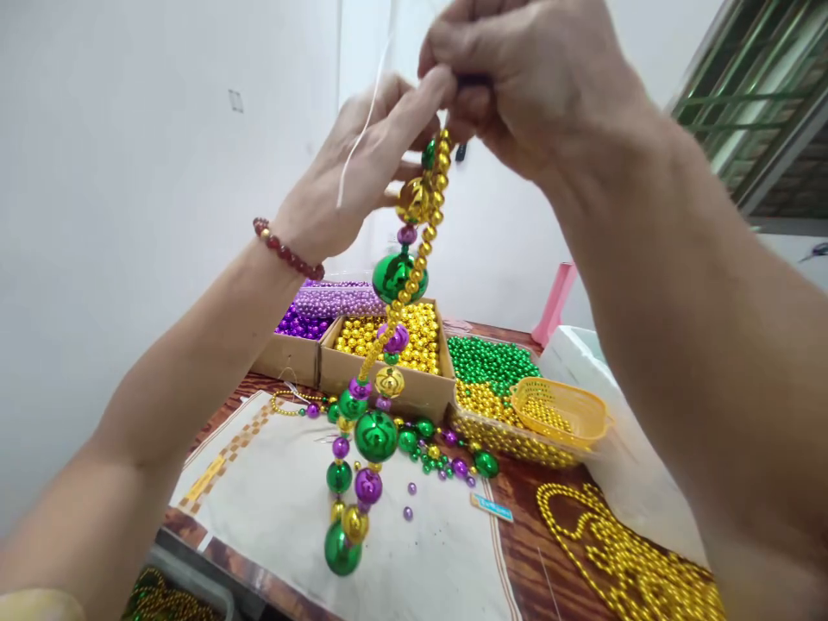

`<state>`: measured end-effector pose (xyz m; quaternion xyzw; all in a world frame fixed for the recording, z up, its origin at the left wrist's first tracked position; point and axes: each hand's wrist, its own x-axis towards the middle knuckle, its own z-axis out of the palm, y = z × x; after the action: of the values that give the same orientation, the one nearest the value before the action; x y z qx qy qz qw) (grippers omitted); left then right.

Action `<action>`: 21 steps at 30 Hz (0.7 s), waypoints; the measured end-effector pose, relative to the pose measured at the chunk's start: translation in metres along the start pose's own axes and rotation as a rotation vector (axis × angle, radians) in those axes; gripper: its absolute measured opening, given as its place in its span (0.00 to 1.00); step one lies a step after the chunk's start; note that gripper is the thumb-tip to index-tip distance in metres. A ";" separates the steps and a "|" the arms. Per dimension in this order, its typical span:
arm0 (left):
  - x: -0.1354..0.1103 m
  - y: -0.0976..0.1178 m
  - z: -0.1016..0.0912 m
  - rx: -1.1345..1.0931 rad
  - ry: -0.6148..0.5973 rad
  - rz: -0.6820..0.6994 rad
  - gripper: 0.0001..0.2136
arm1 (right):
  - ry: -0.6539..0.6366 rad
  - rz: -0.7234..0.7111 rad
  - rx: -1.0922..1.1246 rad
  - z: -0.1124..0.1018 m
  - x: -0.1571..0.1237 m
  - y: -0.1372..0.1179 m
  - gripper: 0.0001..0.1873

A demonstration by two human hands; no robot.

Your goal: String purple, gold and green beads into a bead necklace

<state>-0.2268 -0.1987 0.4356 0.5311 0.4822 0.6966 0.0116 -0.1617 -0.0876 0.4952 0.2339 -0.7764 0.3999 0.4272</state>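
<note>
A bead necklace (376, 435) of green, gold and purple balls hangs in a long loop over the table, joined to a strand of small gold beads (433, 226). Its upper end is pinched between the fingertips of my left hand (381, 138) and my right hand (517, 78), which meet at the top of the view. Across the back of my left hand runs a loose white cord (363, 129). The exact grip of my right fingers on the cord is partly hidden. My left wrist wears a dark red bead bracelet (288, 252).
Behind the necklace stand a cardboard box of gold beads (388, 371), purple beads (304, 323) and a tub of green and gold beads (511, 435) with a yellow basket (582, 414). Loose beads lie on a white cloth (272, 517). Gold strands (621, 552) lie at right, beside a white foam box (637, 466).
</note>
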 end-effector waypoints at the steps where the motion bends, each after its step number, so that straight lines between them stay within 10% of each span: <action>1: -0.004 -0.007 -0.001 -0.043 -0.060 0.008 0.11 | -0.013 0.024 0.005 -0.001 -0.008 0.005 0.14; 10: -0.045 -0.107 -0.001 -0.450 -0.344 -0.229 0.12 | -0.133 0.352 0.097 0.004 -0.097 0.069 0.11; 21: -0.150 -0.229 0.016 -0.492 -0.286 -0.625 0.12 | -0.134 0.798 0.300 0.029 -0.237 0.153 0.15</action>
<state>-0.2627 -0.1449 0.1694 0.4318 0.4329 0.6733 0.4157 -0.1584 -0.0187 0.2201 0.0003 -0.7653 0.6262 0.1489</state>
